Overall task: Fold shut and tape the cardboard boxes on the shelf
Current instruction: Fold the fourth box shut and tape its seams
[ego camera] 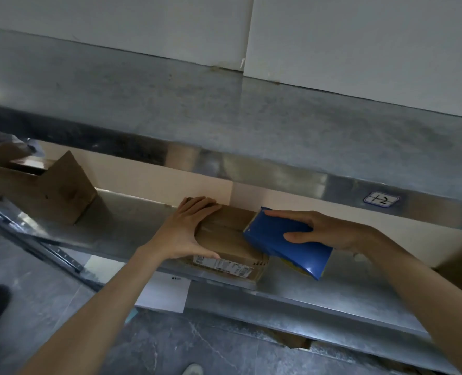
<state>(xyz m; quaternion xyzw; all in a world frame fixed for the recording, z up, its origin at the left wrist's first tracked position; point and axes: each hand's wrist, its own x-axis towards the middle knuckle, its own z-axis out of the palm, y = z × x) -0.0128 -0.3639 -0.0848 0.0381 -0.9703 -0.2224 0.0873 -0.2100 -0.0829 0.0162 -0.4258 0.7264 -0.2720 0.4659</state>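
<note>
On the shelf [132,220], the left hand [186,228] clasps the left end of the box [229,234], a sound hold since it seems light and stiff, while the right hand [329,231] grips a blue item [286,247].

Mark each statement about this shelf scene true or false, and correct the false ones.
1. The left hand lies on the closed cardboard box. True.
2. The right hand is empty. False: it holds a blue object at the box's right end.
3. The open cardboard box at the far left has flaps standing up. True.
4. The closed box sits on the floor. False: it sits on the metal shelf.
5. The label on the upper shelf edge is blank. False: it bears handwriting that looks like "+2".
</note>
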